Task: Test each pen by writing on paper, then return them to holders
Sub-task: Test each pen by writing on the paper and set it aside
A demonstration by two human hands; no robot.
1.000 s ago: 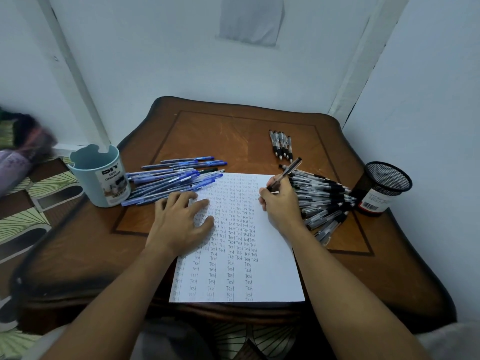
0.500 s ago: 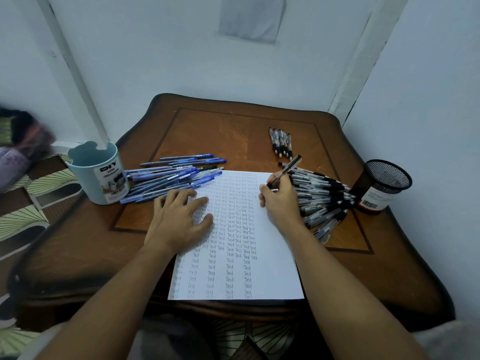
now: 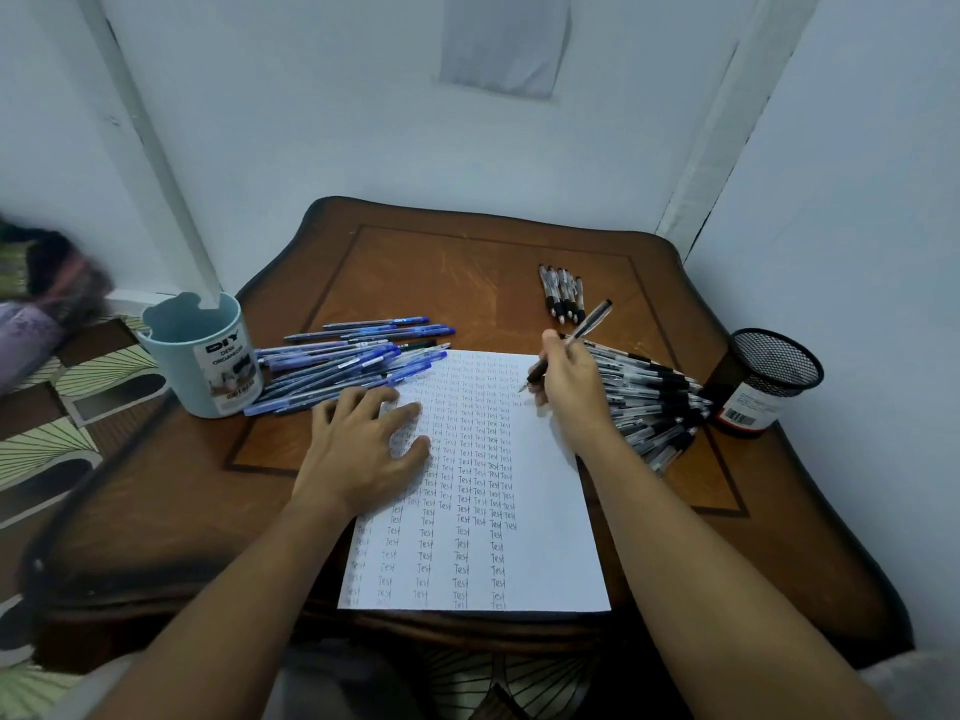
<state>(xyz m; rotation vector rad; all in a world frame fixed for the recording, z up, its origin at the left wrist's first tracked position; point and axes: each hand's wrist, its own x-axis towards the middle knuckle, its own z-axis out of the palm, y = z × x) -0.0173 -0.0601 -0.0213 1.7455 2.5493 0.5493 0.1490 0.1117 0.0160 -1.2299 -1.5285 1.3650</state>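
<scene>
The right hand grips a black pen in a writing hold, fingers curled round the barrel, tip down on the paper near its upper right edge. The pen's top end leans away toward the far right. The left hand lies flat with fingers spread, pressing on the sheet's left edge; part of the palm sits on the bench.

The paper lies in the middle of the bench, its near edge at the bench's front. It is covered with columns of the word "Test", dense in the upper half and sparser lower down.

Left of the sheet is a spread of blue pens, some touching its upper left corner. Beyond them, at the bench's left edge, stands a pale blue cup labelled "DIY".

Under and right of the right wrist lies a heap of black pens. A black mesh holder stands just past them at the right edge. Further back, a small row of black pens lies apart from the heap.
</scene>
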